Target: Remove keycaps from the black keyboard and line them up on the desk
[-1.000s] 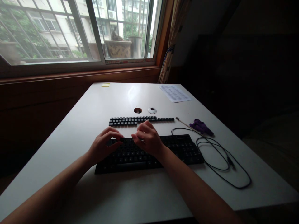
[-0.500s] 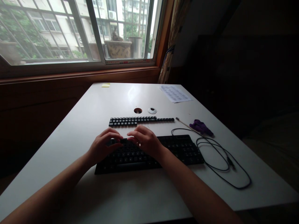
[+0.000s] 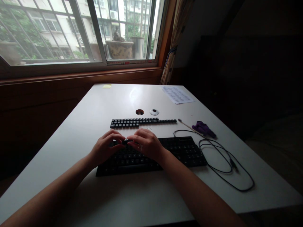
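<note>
A black keyboard (image 3: 183, 154) lies near the front of the table, with part of its upper rows bare of keycaps. Over its upper left part, my left hand (image 3: 106, 145) is closed, thumb and fingers pinching a small black keycap (image 3: 127, 142). My right hand (image 3: 148, 143) meets it from the other side, its fingertips closed on the same keycap. Both hands hide much of the keyboard beneath them. Just beyond it, loose black keycaps (image 3: 125, 122) stand lined up in rows.
A black cable (image 3: 222, 171) loops over the table's right side. Close by lie a thin stick with a dark tip (image 3: 186, 124) and a crumpled purple cloth (image 3: 204, 130). Farther back are a round hole (image 3: 139, 112), its white cover (image 3: 154, 112), printed paper (image 3: 178, 95) and a yellow note (image 3: 107, 86).
My right hand's fingertips have moved slightly left and closed against the keycap at my left fingertips. My left hand has barely shifted.
</note>
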The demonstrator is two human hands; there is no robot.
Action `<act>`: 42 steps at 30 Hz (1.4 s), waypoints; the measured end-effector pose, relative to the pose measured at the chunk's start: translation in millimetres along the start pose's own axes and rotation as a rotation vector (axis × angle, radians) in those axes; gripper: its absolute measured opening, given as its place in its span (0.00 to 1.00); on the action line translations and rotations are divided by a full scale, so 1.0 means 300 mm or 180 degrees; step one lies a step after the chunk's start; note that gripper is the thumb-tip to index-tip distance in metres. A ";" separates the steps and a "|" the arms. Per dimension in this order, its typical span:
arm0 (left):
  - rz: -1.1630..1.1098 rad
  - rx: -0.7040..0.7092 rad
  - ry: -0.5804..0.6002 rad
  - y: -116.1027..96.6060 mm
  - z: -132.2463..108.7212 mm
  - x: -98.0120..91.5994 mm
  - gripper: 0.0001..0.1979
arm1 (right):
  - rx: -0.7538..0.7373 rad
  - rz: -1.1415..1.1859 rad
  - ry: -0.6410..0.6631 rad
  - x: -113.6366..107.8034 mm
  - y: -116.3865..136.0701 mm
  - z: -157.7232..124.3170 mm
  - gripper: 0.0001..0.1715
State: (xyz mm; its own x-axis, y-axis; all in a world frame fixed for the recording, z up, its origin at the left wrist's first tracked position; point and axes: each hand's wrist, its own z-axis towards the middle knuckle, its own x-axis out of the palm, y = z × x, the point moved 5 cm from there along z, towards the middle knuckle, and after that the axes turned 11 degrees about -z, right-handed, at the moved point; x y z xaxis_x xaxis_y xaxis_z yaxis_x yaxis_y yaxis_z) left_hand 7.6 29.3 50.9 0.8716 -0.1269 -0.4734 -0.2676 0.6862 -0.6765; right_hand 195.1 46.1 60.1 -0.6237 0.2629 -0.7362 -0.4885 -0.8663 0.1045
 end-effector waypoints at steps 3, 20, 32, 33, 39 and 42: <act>0.0007 -0.0013 -0.0021 -0.001 0.001 0.002 0.10 | -0.0026 0.0019 -0.0025 0.000 0.002 0.000 0.12; 0.0135 0.0020 -0.0091 0.009 -0.001 0.005 0.14 | -0.0068 -0.0077 0.0154 0.015 0.002 -0.002 0.12; 0.0097 -0.0047 0.0041 -0.002 0.007 0.012 0.11 | 0.0323 -0.0108 0.0102 -0.031 -0.069 0.009 0.09; 0.0154 -0.0020 0.0041 -0.004 0.009 0.011 0.11 | 0.0480 -0.0135 0.0094 -0.037 -0.097 0.004 0.08; 0.0349 -0.0022 0.0300 0.014 0.011 0.030 0.08 | 0.1243 -0.0613 0.0524 -0.018 -0.236 -0.046 0.03; 0.0411 -0.0096 0.0547 0.028 0.010 0.048 0.08 | 0.1460 -0.0794 0.0914 0.007 -0.257 -0.063 0.04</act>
State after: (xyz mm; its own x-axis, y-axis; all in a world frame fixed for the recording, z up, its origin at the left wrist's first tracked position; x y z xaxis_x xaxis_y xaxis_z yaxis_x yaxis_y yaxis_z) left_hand 19.3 35.3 40.1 0.7472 -0.1612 -0.6447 -0.3869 0.6832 -0.6193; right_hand 243.1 105.3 37.8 -0.2975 0.2541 -0.9203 -0.8526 -0.5045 0.1363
